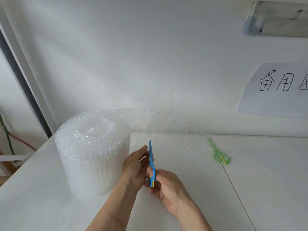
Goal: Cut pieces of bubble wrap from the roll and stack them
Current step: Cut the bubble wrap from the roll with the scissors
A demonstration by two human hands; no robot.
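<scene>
A fat roll of clear bubble wrap (93,152) stands upright on the white table (266,172) at the left. Its loose sheet (181,130) runs right along the wall and lies over a pair of green scissors (219,154). In front of the roll, both hands hold blue scissors (152,162) that point away from me. My right hand (166,189) grips the handle end. My left hand (135,165) has its fingers on the blade part.
A white wall rises straight behind the table. A paper sheet with handwritten characters (275,90) hangs on it at the right. A grey bracket (275,19) sits at top right. The table's left edge drops off beside the roll, with cables (8,139) beyond.
</scene>
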